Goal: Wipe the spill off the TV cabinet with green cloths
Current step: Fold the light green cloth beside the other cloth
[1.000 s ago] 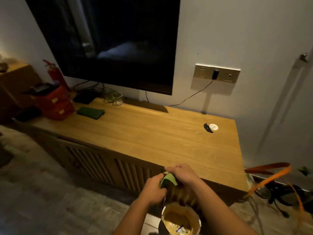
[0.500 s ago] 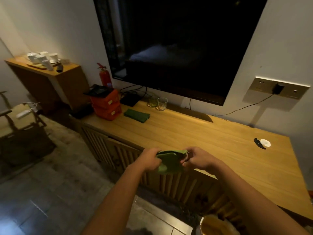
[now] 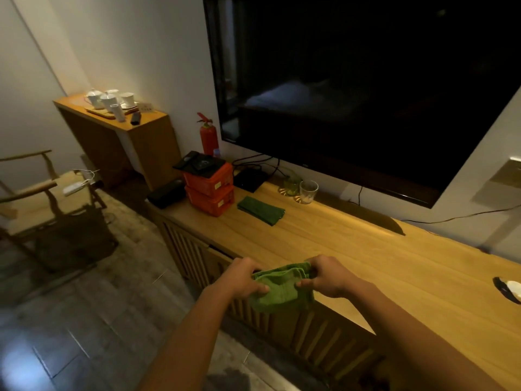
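large black wall-mounted tv screen (image 3: 366, 94): cut by top and right edges, 1 o'clock | brass wall socket plate (image 3: 507, 176): partly off frame, 3 o'clock | small white round dish (image 3: 514, 287): clipped, 4 o'clock | crumpled light green cloth (image 3: 279, 292): ends hidden inside left hand (image 3: 242, 277) and right hand (image 3: 328, 277) | small white card (image 3: 147, 108), 11 o'clock: print too small to read

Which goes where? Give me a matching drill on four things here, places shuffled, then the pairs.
Things:
1. light cloth
2. dark cloth
3. extinguisher
4. clear glass

Places:
a. on the cabinet, under the TV
b. gripped by left hand and right hand
c. flat beside the orange boxes
d. upright, left of the TV

Pairs: 1-b, 2-c, 3-d, 4-a.
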